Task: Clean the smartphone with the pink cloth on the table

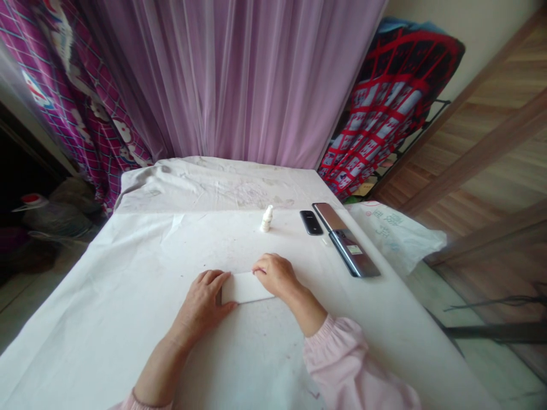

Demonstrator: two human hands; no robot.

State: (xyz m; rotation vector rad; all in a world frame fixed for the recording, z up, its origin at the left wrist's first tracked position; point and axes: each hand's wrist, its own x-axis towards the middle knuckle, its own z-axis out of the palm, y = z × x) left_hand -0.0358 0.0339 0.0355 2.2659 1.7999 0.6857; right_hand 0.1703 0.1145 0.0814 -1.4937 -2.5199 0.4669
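A flat white rectangular object [244, 287] lies on the white-covered table [128, 296] in front of me. My left hand [201, 304] grips its left end, fingers curled over the top edge and thumb along the near edge. My right hand [276, 274] rests on its right end with the fingers bent and pressed down on the far corner. Both sleeves are pale pink.
A small white dropper bottle [266, 218] stands upright behind the hands. To its right lie a small black phone [311, 222], a brown phone [328, 216] and a dark grey phone [354, 253]. A white plastic bag [395, 233] hangs off the right edge. Purple curtains hang behind.
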